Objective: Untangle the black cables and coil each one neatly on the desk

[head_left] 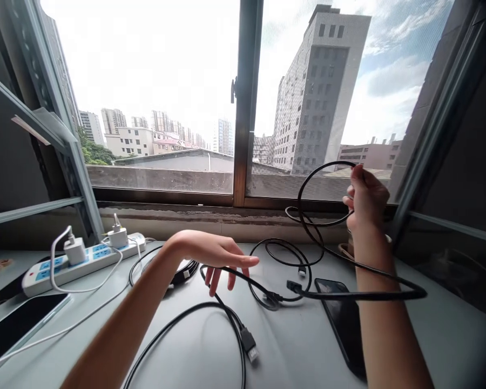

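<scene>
Your right hand (364,197) is raised near the window sill, fingers closed in a pinch grip on a thin black rubber cable (328,219). The cable loops up in a circle beside that hand, then runs down in a long bend past your right forearm and back to the grey tabletop (299,346). Your left hand (216,256) hovers low over the tabletop, palm down, fingers spread and loose; the cable passes right under the fingertips, and whether they touch it can't be told. The hand grips nothing.

Around it: a second black cable with a silver USB plug (249,346) lies in front, curving toward you. More black coils (285,254) sit between the hands, tangled together, so it's hard to say which strand belongs to which cable. A dark glossy phone (342,319) lies flat under your right forearm, its near end hidden by the arm. At left sits a white power strip with blue sockets (60,265), two white chargers (75,249) plugged in, and white leads trailing off. Another dark phone (16,324) lies at the left edge, cut off by the frame. A black bundle (184,273) behind your left wrist is mostly hidden. A small brownish object behind your right wrist is too covered to identify.
</scene>
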The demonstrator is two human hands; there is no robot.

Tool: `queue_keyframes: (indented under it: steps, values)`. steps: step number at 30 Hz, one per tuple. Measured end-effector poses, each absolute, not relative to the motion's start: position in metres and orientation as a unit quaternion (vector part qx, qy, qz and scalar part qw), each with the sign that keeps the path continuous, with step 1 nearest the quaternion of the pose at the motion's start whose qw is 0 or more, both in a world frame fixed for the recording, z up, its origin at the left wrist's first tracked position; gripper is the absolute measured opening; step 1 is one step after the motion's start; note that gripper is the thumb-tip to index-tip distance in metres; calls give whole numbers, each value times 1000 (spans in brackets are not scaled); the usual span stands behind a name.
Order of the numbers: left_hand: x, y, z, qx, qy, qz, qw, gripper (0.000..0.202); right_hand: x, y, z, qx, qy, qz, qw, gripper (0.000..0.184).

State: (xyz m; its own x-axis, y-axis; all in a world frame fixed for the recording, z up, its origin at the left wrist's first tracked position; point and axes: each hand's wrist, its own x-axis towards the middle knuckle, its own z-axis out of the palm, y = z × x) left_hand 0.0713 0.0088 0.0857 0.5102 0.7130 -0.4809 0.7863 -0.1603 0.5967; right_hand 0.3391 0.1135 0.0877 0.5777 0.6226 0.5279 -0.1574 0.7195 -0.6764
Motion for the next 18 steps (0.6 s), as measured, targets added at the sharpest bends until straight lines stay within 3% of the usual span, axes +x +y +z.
queue_keyframes:
  steps: [8,13,18]
  values:
    - [92,-43,103,810,464,-24,359,48,345,103,96,-303,-363,202,857,22]
    - [103,-72,88,779,556,-47,285,62,346,106,96,-327,-339,176,865,32]
    - [85,-90,52,732,600,-13,323,66,355,109,94,-339,-343,158,862,35]
